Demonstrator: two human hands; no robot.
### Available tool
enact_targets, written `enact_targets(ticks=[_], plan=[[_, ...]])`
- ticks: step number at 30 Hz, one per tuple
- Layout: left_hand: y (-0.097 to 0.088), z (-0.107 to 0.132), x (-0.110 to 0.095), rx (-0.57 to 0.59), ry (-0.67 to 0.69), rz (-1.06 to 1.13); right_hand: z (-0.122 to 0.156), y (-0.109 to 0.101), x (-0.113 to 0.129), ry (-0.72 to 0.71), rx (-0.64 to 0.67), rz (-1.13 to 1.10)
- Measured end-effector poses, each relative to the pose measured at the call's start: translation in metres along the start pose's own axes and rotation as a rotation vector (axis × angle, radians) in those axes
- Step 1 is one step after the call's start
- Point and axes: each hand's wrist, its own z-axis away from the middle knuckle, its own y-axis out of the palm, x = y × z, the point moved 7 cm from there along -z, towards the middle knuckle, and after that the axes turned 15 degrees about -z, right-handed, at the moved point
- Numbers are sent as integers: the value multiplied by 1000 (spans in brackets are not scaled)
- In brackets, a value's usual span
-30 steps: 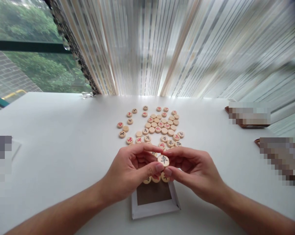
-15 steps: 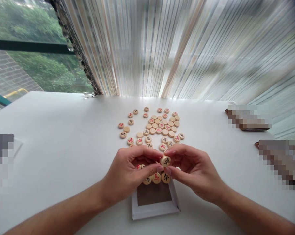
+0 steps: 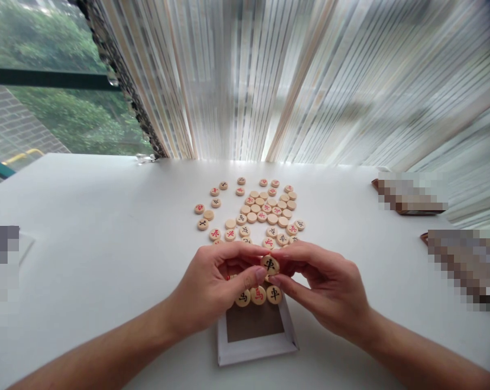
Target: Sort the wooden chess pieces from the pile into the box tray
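Both hands meet over the near middle of a white table [image 3: 107,227]. My left hand [image 3: 214,284] and my right hand [image 3: 322,284] pinch one round wooden chess piece [image 3: 270,264] with a black character between thumbs and fingertips. Just below it a row of three pieces [image 3: 258,296] lies at the far edge of a shallow white box [image 3: 256,346] with a brown bottom. Beyond the hands lie several loose wooden pieces [image 3: 265,208] with red or black characters.
A striped curtain [image 3: 310,81] hangs behind the table, with a window onto trees at the left. Blurred-out objects sit at the right edge [image 3: 411,192] and at the left edge [image 3: 1,254] of the table.
The held piece tilted slightly between the fingertips and turned back face-on. Both hands stayed in nearly the same spot above the box.
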Motion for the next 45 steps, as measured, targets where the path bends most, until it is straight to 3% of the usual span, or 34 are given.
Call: enact_targets(ticks=[5, 9, 15, 18, 30, 37, 45], plan=[[3, 2, 2, 58, -27, 6, -2, -1, 6, -54, -10, 60], [4, 3, 5, 83, -58, 4, -4, -3, 5, -13, -64, 2], [5, 3, 2, 108, -29, -45, -4, 2, -10, 271, -110, -317], [3, 4, 0, 49, -10, -64, -4, 9, -15, 422, -84, -462], [5, 6, -14, 38, 154, -312, 3, 19, -26, 679, -50, -556], [10, 12, -29, 17, 366, -543, 0, 21, -20, 627, -24, -518], [6, 10, -31, 7, 318, -524, 3, 20, -21, 604, 46, -528]])
